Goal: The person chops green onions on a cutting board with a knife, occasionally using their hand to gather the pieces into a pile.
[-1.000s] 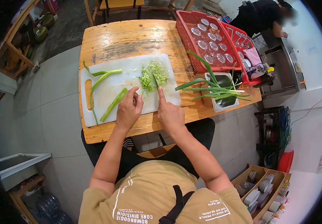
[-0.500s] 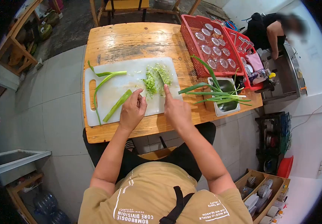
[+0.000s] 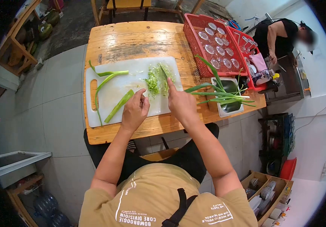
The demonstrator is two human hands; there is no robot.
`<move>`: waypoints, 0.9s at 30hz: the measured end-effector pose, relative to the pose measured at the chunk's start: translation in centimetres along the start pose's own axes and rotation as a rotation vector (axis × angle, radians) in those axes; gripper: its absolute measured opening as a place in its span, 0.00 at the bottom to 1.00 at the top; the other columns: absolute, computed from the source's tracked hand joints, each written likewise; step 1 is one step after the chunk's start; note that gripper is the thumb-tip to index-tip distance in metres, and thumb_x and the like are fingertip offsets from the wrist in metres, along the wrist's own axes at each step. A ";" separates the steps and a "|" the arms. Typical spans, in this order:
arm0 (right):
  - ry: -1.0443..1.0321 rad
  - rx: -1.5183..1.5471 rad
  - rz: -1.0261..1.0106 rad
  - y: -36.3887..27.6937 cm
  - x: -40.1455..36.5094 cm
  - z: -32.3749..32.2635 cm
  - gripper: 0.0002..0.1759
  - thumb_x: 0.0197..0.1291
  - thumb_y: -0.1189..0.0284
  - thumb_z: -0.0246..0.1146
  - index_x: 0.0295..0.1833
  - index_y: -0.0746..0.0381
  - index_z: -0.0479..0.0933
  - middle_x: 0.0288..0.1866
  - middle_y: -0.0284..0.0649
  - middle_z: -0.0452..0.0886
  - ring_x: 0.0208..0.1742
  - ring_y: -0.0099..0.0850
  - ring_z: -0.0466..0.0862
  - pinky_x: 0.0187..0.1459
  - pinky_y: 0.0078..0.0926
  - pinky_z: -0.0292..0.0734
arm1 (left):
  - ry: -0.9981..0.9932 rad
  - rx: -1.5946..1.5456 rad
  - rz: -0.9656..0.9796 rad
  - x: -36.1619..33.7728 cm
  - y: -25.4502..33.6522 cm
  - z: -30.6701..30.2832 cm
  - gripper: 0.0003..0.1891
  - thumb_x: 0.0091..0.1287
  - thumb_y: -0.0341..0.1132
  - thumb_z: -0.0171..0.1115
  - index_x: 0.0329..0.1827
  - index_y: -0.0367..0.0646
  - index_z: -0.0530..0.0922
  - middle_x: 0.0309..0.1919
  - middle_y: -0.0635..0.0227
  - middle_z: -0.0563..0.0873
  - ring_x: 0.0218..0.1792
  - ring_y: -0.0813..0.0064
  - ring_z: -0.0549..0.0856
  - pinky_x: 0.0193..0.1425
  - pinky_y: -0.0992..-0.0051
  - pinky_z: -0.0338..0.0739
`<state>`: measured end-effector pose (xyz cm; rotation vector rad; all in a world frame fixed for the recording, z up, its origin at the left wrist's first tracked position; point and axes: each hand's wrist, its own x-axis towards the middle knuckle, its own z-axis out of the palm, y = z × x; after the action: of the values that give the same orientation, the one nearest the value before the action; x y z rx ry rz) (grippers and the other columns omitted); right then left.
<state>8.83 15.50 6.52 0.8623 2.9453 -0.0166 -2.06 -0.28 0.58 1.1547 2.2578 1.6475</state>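
My right hand [image 3: 183,106] is closed round the handle of a knife [image 3: 164,72], forefinger stretched along the top of it. The blade lies among finely chopped green onion [image 3: 152,84] on the right part of a white cutting board [image 3: 113,85]. My left hand [image 3: 134,109] rests at the board's near edge with its fingers curled in and nothing visible in them. Just left of it lies a thick piece of green onion stalk [image 3: 119,106]. Farther left, a longer green onion [image 3: 108,79] bends towards the board's handle slot.
More green onions [image 3: 223,96] lie across a metal container [image 3: 230,84] at the table's right. Behind it, a red basket [image 3: 193,47] holds upturned glasses, beside another red basket [image 3: 242,47] of dishes. A co-worker [image 3: 276,36] leans over a sink [image 3: 284,81].
My right hand and the knife have moved slightly away from me over the chopped green onion. My left hand has barely moved. The co-worker's head and arm have shifted.
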 end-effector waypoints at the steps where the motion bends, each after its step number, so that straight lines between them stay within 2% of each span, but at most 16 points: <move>1: 0.055 -0.009 -0.026 0.2 0.5 0.4 0.41 0.68 0.70 0.59 0.86 0.58 0.60 0.25 0.45 0.87 0.25 0.44 0.89 0.29 0.47 0.83 | 0.008 -0.002 0.000 0.0 -0.1 0.0 0.16 0.73 0.29 0.66 0.61 0.36 0.80 0.32 0.60 0.86 0.30 0.63 0.85 0.38 0.64 0.82; 2: 0.056 -0.009 -0.029 0.3 0.3 1.2 0.41 0.68 0.70 0.59 0.86 0.58 0.60 0.25 0.45 0.87 0.25 0.44 0.89 0.29 0.47 0.83 | 0.021 -0.001 0.000 0.1 -0.1 -0.1 0.16 0.73 0.29 0.66 0.61 0.36 0.80 0.32 0.60 0.86 0.30 0.63 0.85 0.38 0.64 0.82; 4: 0.046 0.045 0.021 -0.2 -0.3 1.9 0.37 0.74 0.64 0.58 0.87 0.52 0.60 0.24 0.48 0.85 0.24 0.50 0.86 0.29 0.52 0.80 | 0.017 -0.039 -0.029 0.0 0.1 -0.1 0.16 0.72 0.29 0.66 0.62 0.37 0.79 0.32 0.59 0.86 0.30 0.63 0.85 0.38 0.64 0.82; 6: -0.001 0.037 0.012 0.0 -0.9 0.4 0.37 0.74 0.65 0.58 0.87 0.52 0.59 0.24 0.48 0.85 0.24 0.50 0.86 0.29 0.52 0.80 | 0.020 -0.072 -0.064 0.0 -0.2 -0.4 0.16 0.72 0.28 0.66 0.62 0.37 0.79 0.33 0.59 0.86 0.30 0.62 0.85 0.38 0.64 0.82; 8: -0.051 0.030 0.034 0.1 -0.6 -0.5 0.38 0.74 0.65 0.58 0.87 0.52 0.59 0.24 0.49 0.86 0.24 0.51 0.86 0.29 0.52 0.80 | 0.025 0.000 0.021 0.1 -0.6 0.0 0.17 0.73 0.29 0.66 0.62 0.37 0.79 0.33 0.59 0.86 0.29 0.62 0.85 0.37 0.64 0.82; 10: 0.112 0.020 -0.016 0.2 0.7 -0.5 0.39 0.73 0.67 0.58 0.87 0.52 0.59 0.22 0.47 0.85 0.22 0.47 0.86 0.26 0.50 0.79 | 0.016 0.007 0.013 0.1 -0.5 0.0 0.17 0.72 0.29 0.67 0.62 0.37 0.79 0.33 0.59 0.86 0.29 0.62 0.85 0.37 0.64 0.82; 11: 0.108 0.017 -0.010 0.1 0.5 0.2 0.39 0.73 0.67 0.58 0.87 0.52 0.59 0.22 0.47 0.85 0.22 0.47 0.86 0.26 0.50 0.79 | 0.019 0.018 0.007 0.1 -0.3 0.0 0.17 0.72 0.29 0.67 0.62 0.37 0.79 0.33 0.59 0.86 0.29 0.62 0.85 0.37 0.64 0.82; 13: 0.048 -0.013 0.010 -0.3 1.0 1.7 0.44 0.65 0.71 0.60 0.87 0.54 0.59 0.26 0.47 0.88 0.26 0.45 0.89 0.29 0.47 0.83 | 0.014 -0.003 -0.006 0.0 0.1 -0.2 0.17 0.72 0.29 0.67 0.62 0.37 0.79 0.33 0.60 0.86 0.29 0.62 0.85 0.37 0.64 0.82; 14: 0.054 -0.014 0.001 -0.3 0.5 2.2 0.44 0.65 0.71 0.60 0.87 0.54 0.59 0.26 0.47 0.88 0.26 0.45 0.89 0.29 0.47 0.83 | 0.015 -0.019 -0.023 0.1 0.2 -0.4 0.17 0.72 0.29 0.67 0.62 0.37 0.79 0.32 0.60 0.86 0.29 0.63 0.85 0.37 0.64 0.82; 16: 0.048 -0.001 0.031 -0.6 -1.4 2.2 0.38 0.72 0.67 0.59 0.87 0.51 0.60 0.23 0.46 0.85 0.21 0.45 0.86 0.24 0.49 0.78 | 0.032 -0.010 -0.020 0.3 -0.3 -0.3 0.16 0.73 0.29 0.66 0.62 0.37 0.79 0.32 0.59 0.86 0.29 0.63 0.85 0.37 0.64 0.82; 18: 0.015 -0.011 0.038 -0.4 -1.2 1.6 0.41 0.71 0.67 0.60 0.88 0.52 0.58 0.22 0.46 0.85 0.21 0.45 0.85 0.24 0.49 0.77 | 0.015 -0.009 -0.015 0.1 -0.4 -0.2 0.16 0.73 0.29 0.66 0.62 0.37 0.79 0.32 0.59 0.86 0.29 0.63 0.85 0.37 0.64 0.82; 20: 0.122 -0.023 -0.008 -0.2 0.2 1.4 0.41 0.71 0.66 0.61 0.88 0.52 0.57 0.22 0.44 0.85 0.21 0.44 0.85 0.23 0.48 0.77 | 0.003 0.007 -0.007 0.2 -0.2 0.0 0.16 0.73 0.29 0.66 0.62 0.37 0.79 0.32 0.59 0.86 0.29 0.63 0.86 0.37 0.64 0.82; 23: 0.162 -0.026 -0.016 0.1 0.8 4.7 0.39 0.73 0.65 0.60 0.87 0.52 0.59 0.22 0.44 0.85 0.21 0.45 0.85 0.24 0.48 0.77 | 0.004 0.009 -0.007 0.1 -0.2 -0.1 0.16 0.73 0.29 0.66 0.62 0.37 0.79 0.33 0.59 0.86 0.29 0.62 0.86 0.37 0.63 0.82; 24: 0.169 -0.025 -0.021 -0.3 0.2 4.1 0.39 0.73 0.65 0.60 0.87 0.52 0.59 0.22 0.44 0.85 0.21 0.45 0.85 0.24 0.48 0.77 | 0.011 0.012 -0.003 0.1 -0.3 -0.2 0.16 0.73 0.29 0.66 0.62 0.37 0.79 0.33 0.59 0.86 0.29 0.62 0.86 0.37 0.63 0.82; 26: 0.018 -0.039 0.038 -1.2 -1.8 2.1 0.37 0.73 0.66 0.60 0.86 0.52 0.61 0.23 0.45 0.85 0.21 0.46 0.85 0.27 0.48 0.79 | 0.043 -0.031 0.004 0.0 -0.5 0.0 0.16 0.73 0.29 0.66 0.62 0.37 0.79 0.33 0.59 0.86 0.29 0.62 0.86 0.37 0.63 0.82; 27: 0.015 -0.037 0.035 -1.3 -1.7 1.5 0.37 0.73 0.66 0.60 0.86 0.52 0.61 0.23 0.45 0.85 0.21 0.46 0.85 0.27 0.48 0.79 | 0.044 -0.028 -0.001 -0.1 -0.5 -0.1 0.16 0.73 0.29 0.66 0.62 0.37 0.79 0.33 0.59 0.86 0.29 0.62 0.86 0.37 0.63 0.82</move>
<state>9.69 13.45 5.11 0.9121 2.9336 0.0470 -2.30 -0.51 0.13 1.1222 2.2525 1.7155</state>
